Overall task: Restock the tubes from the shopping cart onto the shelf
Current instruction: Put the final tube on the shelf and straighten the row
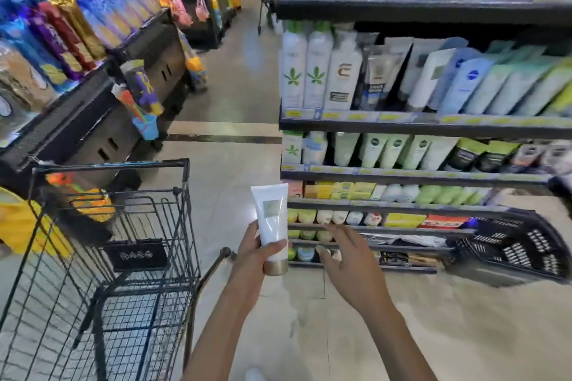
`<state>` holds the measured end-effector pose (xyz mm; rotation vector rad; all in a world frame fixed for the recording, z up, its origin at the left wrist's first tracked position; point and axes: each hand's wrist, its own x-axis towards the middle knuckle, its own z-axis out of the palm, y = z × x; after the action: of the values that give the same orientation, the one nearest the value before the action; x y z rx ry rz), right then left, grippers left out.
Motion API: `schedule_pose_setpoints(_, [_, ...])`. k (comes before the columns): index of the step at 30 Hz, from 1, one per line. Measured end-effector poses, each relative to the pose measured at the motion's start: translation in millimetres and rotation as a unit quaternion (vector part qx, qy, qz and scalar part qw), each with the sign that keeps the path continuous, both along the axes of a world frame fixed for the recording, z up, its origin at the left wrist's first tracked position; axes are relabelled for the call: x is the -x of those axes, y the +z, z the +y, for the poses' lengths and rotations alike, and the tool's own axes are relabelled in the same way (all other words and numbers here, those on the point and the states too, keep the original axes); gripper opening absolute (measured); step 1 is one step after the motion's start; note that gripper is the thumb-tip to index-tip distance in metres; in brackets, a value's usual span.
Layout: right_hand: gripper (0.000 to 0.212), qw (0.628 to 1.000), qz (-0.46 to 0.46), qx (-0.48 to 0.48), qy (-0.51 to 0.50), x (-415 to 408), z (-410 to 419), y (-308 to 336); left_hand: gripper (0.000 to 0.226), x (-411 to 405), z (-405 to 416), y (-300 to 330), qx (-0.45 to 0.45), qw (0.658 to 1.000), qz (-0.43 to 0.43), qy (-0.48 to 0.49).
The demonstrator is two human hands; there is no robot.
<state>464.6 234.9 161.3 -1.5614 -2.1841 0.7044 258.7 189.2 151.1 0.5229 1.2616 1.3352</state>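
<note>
My left hand (pixel 252 252) grips a white tube (pixel 272 216) with a gold cap, held upright with the cap down, in the aisle just left of the shelf unit. My right hand (pixel 349 260) hovers beside it to the right, fingers spread and holding nothing. The black wire shopping cart (pixel 123 257) stands at the lower left; no tubes show inside its basket. The shelf (pixel 433 127) on the right carries rows of white, blue and green tubes and bottles, with similar white tubes (pixel 430 77) leaning on the upper middle tier.
A black plastic basket (pixel 510 250) juts out at the lower right in front of the bottom shelves. Snack and toy racks (pixel 77 40) line the left side of the aisle. The tiled floor (pixel 235 96) runs ahead between the two sides.
</note>
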Motion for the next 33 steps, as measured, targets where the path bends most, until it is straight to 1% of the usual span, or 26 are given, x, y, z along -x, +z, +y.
schedule_pose_setpoints(2, [0.051,1.000,0.007,0.000,-0.019,-36,-8,-1,0.077,-35,4,3,-0.004,1.000,-0.003,-0.015])
schedule_pose_setpoints(4, [0.051,0.999,0.011,0.006,-0.035,-71,-19,-3,0.075,-71,3,6,0.000,1.000,0.003,-0.023])
schedule_pose_setpoints(8, [0.048,0.999,0.021,-0.002,-0.048,-133,-37,-4,0.054,-134,-5,8,0.007,0.999,0.016,-0.039])
schedule_pose_setpoints(9, [0.049,0.999,0.020,-0.004,-0.049,-147,-38,-6,0.052,-148,-6,8,0.010,0.999,0.018,-0.042])
schedule_pose_setpoints(11, [0.051,0.998,0.015,0.007,-0.055,-172,-41,-10,0.054,-173,-10,8,0.012,0.999,0.013,-0.048])
schedule_pose_setpoints(14, [0.051,0.998,0.014,0.012,-0.059,-201,-40,-11,0.068,-204,-12,7,0.020,0.998,0.012,-0.061])
schedule_pose_setpoints(15, [0.051,0.998,0.016,0.008,-0.061,-208,-38,-10,0.069,-212,-11,6,0.021,0.998,0.012,-0.064])
schedule_pose_setpoints(20, [0.046,0.997,0.023,-0.007,-0.073,-232,-12,-9,0.073,-240,8,6,0.019,0.996,0.027,-0.087])
schedule_pose_setpoints(25, [0.048,0.997,0.021,-0.020,-0.076,-245,35,-8,0.074,-253,53,17,-0.008,0.992,0.082,-0.093])
schedule_pose_setpoints(29, [0.047,0.997,0.013,-0.033,-0.068,-251,78,-2,0.078,-256,107,29,-0.039,0.990,0.116,-0.074])
schedule_pose_setpoints(33, [0.047,0.996,0.007,-0.051,-0.072,-252,121,9,0.069,-255,158,44,-0.057,0.988,0.136,-0.039])
